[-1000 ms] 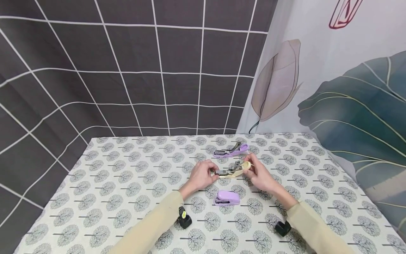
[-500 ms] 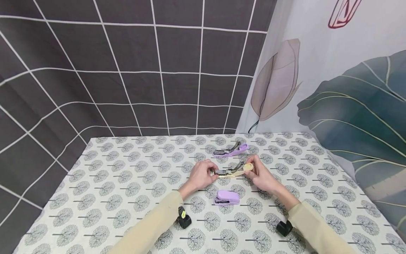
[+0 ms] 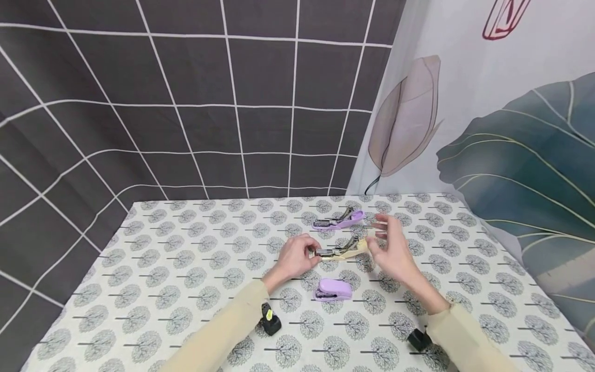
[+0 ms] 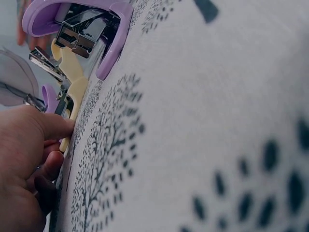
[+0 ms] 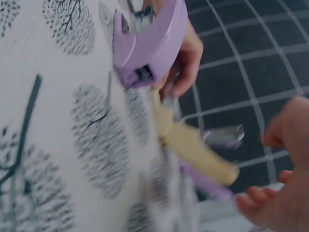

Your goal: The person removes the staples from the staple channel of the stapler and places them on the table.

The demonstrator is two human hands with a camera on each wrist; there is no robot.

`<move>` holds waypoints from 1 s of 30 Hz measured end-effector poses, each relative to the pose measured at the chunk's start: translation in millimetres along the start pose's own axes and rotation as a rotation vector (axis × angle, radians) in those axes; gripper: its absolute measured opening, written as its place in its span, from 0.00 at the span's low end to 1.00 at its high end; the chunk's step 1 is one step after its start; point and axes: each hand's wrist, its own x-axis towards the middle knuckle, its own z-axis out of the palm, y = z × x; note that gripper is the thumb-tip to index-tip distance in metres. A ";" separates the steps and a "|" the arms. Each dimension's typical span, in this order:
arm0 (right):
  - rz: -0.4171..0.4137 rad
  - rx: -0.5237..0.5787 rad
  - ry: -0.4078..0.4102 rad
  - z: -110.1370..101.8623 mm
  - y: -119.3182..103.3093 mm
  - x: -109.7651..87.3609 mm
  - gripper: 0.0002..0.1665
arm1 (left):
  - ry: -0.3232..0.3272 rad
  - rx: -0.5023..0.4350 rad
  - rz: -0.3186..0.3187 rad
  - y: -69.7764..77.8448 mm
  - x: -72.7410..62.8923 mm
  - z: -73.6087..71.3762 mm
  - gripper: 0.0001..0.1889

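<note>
A pale yellow stapler (image 3: 355, 251) lies opened out on the patterned cloth, its metal magazine and arm exposed. My left hand (image 3: 295, 257) pinches its left end between thumb and fingers. At the other end, my right hand (image 3: 395, 254) hovers with fingers spread; in the right wrist view a gap shows between these fingers (image 5: 260, 200) and the yellow lid (image 5: 203, 153). Just behind lies a purple stapler (image 3: 346, 222), likewise opened flat with its metal part raised. Nearer the person stands another purple stapler (image 3: 334, 289), folded together, its metal jaw showing at the left.
The tree-print tablecloth (image 3: 209, 297) covers the table up to a dark grid-patterned curtain (image 3: 265, 129) at the back. A pale curtain with leaf prints (image 3: 413, 119) hangs at the right. Black cameras (image 3: 271, 323) are strapped at both wrists.
The yellow lid end swung outward and down under my right hand, which then let go and drew back to the right, fingers spreading. My left hand kept its pinch in place.
</note>
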 end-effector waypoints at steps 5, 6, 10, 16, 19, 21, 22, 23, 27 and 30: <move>-0.059 0.088 0.037 8.2 -29.6 -0.4 0.23 | 0.006 0.004 0.005 -1.3 0.4 -1.8 0.12; -0.030 0.131 -0.008 11.1 -33.2 -0.7 0.22 | 0.008 0.004 0.008 -1.8 0.5 -1.7 0.12; 0.122 0.240 -0.160 23.6 -39.0 -0.5 0.20 | 0.009 -0.006 0.011 -2.3 1.0 -0.6 0.12; 0.258 0.283 -0.248 38.2 -29.2 2.8 0.19 | 0.005 -0.016 0.005 -1.9 0.7 0.9 0.12; 0.292 0.299 -0.272 43.1 -24.6 5.1 0.18 | 0.006 -0.012 0.007 -2.0 0.8 0.7 0.12; 0.312 0.299 -0.286 46.1 -22.8 6.3 0.17 | 0.013 -0.007 0.015 -2.6 0.9 0.7 0.12; 0.319 0.301 -0.297 47.5 -22.0 6.6 0.17 | 0.015 -0.004 0.018 -2.8 0.8 0.6 0.12; 0.327 0.303 -0.307 48.8 -21.8 6.8 0.17 | 0.016 -0.001 0.020 -3.0 0.7 0.6 0.12; 0.352 0.272 -0.329 54.3 -21.2 7.8 0.16 | 0.021 0.000 0.024 -2.8 0.1 0.8 0.12; 0.381 0.249 -0.335 58.0 -20.5 9.0 0.16 | 0.016 -0.006 0.016 -2.0 -0.1 1.1 0.12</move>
